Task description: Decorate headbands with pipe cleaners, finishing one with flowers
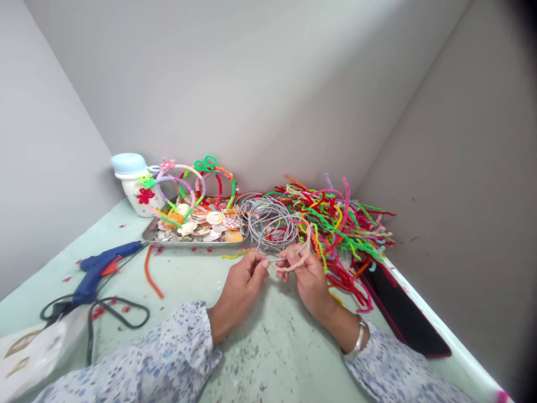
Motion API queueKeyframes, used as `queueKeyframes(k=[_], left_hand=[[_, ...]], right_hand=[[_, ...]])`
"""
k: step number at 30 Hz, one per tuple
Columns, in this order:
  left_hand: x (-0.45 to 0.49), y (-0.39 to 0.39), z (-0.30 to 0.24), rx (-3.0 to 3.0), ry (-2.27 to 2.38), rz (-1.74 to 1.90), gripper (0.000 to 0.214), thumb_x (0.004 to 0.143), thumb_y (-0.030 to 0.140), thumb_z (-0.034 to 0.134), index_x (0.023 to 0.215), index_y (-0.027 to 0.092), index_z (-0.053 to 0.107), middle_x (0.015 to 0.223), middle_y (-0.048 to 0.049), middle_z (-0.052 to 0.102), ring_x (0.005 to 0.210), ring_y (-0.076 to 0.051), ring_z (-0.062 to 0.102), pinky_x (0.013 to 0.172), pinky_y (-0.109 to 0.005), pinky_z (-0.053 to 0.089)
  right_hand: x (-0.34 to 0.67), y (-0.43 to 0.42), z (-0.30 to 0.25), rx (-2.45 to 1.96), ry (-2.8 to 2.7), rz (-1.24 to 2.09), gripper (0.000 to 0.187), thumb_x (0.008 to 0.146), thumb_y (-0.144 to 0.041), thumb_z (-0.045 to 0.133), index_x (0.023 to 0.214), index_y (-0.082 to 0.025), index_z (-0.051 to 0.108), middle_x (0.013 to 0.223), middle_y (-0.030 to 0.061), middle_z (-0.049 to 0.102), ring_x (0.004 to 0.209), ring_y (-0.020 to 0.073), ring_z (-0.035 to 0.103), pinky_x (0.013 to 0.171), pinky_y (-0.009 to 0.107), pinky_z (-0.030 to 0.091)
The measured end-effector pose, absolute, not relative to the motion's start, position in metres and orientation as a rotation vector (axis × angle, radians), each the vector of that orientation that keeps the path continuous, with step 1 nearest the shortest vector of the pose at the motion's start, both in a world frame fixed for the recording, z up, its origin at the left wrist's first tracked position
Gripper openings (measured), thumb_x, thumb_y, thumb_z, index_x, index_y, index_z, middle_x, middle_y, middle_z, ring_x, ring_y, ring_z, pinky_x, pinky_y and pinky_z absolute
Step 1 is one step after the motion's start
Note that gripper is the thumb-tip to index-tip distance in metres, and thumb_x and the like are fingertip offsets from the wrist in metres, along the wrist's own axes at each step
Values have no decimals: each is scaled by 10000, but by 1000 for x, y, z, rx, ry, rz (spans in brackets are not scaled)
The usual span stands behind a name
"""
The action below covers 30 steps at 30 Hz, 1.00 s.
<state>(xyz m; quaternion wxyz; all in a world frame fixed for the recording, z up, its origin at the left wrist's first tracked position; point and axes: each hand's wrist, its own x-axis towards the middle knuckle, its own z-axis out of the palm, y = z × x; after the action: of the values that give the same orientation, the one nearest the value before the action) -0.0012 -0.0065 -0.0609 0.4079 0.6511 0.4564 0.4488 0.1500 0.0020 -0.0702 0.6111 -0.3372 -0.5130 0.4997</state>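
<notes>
My left hand [241, 285] is closed in a pinch on the end of a thin grey metal band [274, 259]. Facing it a short way above the table, my right hand [312, 285] is closed round the same band and a pale pink pipe cleaner [309, 240]. The pipe cleaner loops up over the right fingers, and part of it is hidden by them. Just behind both hands lies a tangle of thin silver metal hoops [268, 224]. Whether the pipe cleaner is wound on the band I cannot tell.
A metal tray [201, 244] of seashells stands behind, with fuzzy decorated headbands [197, 182]. A heap of coloured pipe cleaners [335, 218] is at right, beside a black flat case [406, 313]. Left are a blue glue gun [94, 274], its cord, and a white jar [136, 187].
</notes>
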Motion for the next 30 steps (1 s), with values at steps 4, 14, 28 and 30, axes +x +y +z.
queueKeyframes(k=[4, 14, 28, 30], left_hand=[[-1, -3, -61, 1580, 1122, 1199, 227, 889, 351, 454, 756, 180, 519, 629, 34, 496, 570, -107, 446, 555, -223, 352], [0, -2, -62, 1453, 1098, 1281, 194, 892, 354, 458, 795, 189, 491, 663, 35, 503, 558, -99, 429, 538, -220, 360], [0, -1, -56, 1366, 1093, 1336, 191, 881, 358, 476, 803, 186, 499, 651, 42, 501, 556, -100, 450, 554, -220, 370], [-1, 0, -55, 1346, 1089, 1350, 194, 879, 356, 481, 796, 182, 501, 640, 44, 497, 550, -97, 449, 550, -217, 370]], right_hand=[[151, 3, -72, -778, -1184, 1192, 215, 888, -384, 521, 879, -176, 578, 715, 18, 623, 542, 111, 583, 486, 221, 445], [152, -1, -73, -692, -1365, 1163, 211, 841, -331, 571, 1016, -214, 578, 832, 22, 606, 659, 134, 575, 539, 241, 443], [149, -7, -62, -808, -1746, 557, 137, 811, -144, 578, 885, -228, 658, 889, 55, 593, 848, 192, 583, 731, 335, 496], [149, -9, -59, -772, -1837, 545, 190, 810, -122, 571, 914, -243, 674, 912, 55, 586, 857, 184, 586, 749, 333, 498]])
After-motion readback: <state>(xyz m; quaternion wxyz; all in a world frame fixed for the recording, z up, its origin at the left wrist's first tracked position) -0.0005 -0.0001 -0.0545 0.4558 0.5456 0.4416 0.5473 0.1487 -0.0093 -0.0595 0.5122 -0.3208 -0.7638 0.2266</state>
